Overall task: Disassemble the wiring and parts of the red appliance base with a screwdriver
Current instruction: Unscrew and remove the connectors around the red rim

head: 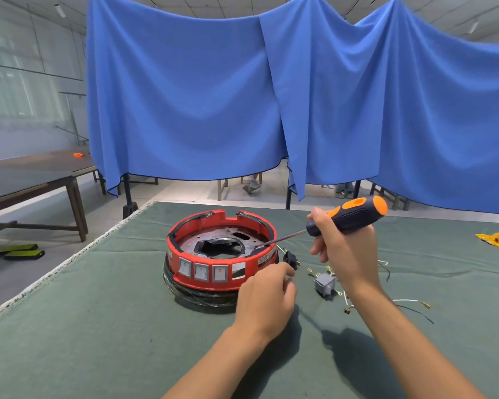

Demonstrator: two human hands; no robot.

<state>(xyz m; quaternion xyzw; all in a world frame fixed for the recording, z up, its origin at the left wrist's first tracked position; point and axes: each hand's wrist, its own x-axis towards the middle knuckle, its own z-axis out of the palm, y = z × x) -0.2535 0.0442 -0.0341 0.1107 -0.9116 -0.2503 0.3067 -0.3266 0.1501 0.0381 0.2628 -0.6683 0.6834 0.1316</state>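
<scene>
Head view, base: the red appliance base [222, 254] sits mid-table on the green cloth [98, 326], at 12 o'clock from my left hand and 9 o'clock from my right.
Head view, right hand: my right hand [343, 246] has its fingers curled tight round the handle of the screwdriver [346, 216].
Head view, tool axis: the shaft runs from the handle at 2 o'clock down to the tip at 8 o'clock, ending inside the ring by its right-hand inner wall (I cannot see a screw head there).
Head view, left hand: my left hand [267, 295] lies against the base's near right side, fingers loosely bent; whether they pinch the black switch [291, 259] I cannot tell.
Head view, loose parts: a grey switch [324, 285] and white wires [409, 301] lie at 3 o'clock of the base.
Judgement: the right hand is nearer the work; the left would steady the base.
</scene>
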